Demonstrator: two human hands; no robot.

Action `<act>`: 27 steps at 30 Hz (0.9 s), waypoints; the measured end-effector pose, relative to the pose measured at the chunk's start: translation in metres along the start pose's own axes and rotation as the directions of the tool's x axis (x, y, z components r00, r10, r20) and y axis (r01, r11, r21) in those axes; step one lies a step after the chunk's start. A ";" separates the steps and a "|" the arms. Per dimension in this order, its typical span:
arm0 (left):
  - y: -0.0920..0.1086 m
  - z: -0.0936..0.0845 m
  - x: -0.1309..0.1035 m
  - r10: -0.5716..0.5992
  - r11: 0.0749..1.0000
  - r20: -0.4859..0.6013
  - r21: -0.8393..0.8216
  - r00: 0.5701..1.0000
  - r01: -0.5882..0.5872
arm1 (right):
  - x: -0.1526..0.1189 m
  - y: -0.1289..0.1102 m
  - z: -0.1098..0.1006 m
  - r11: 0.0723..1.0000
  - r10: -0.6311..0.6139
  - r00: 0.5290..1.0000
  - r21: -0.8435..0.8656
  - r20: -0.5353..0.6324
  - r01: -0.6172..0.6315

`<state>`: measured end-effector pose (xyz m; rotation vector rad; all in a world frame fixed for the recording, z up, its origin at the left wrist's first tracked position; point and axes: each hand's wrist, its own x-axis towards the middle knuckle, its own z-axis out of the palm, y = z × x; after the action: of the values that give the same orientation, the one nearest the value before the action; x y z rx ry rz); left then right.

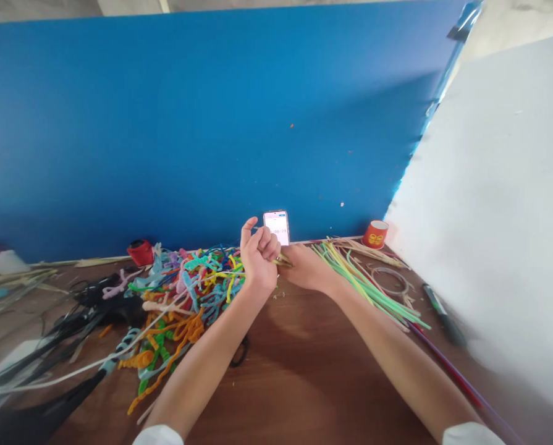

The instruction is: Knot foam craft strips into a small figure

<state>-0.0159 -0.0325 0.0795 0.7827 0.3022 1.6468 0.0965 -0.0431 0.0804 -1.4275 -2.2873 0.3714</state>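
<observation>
Desk (299,371) space in front of the person lies beneath two raised forearms, the hands close together near the blue panel (211,123). A thin tan piece (283,260) sits between them, grasped by the right hand (306,267); the left hand (260,256) has its fingers bent, and whether it grips the piece cannot be told. Just behind stands a lit phone (277,225). Colourful fuzzy stems (188,296) heap leftward; green stems (369,290) and a red cup (375,235) lie rightward.
</observation>
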 end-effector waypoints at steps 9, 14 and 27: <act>-0.001 0.003 -0.006 -0.034 0.998 0.092 0.057 0.995 0.029 | 0.001 0.008 0.008 0.999 -0.003 1.000 -0.034 -0.007 0.003; -0.002 0.004 -0.006 -0.012 0.993 0.174 0.115 0.985 -0.008 | 0.000 0.011 0.011 0.999 -0.031 0.999 -0.031 0.016 0.031; -0.004 0.001 -0.009 0.118 0.769 0.437 0.528 0.892 -0.361 | 0.002 0.016 0.009 0.997 -0.074 0.996 0.006 -0.042 0.074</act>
<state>-0.0118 -0.0402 0.0748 1.6706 0.4677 1.5996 0.1041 -0.0346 0.0664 -1.3298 -2.2951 0.3242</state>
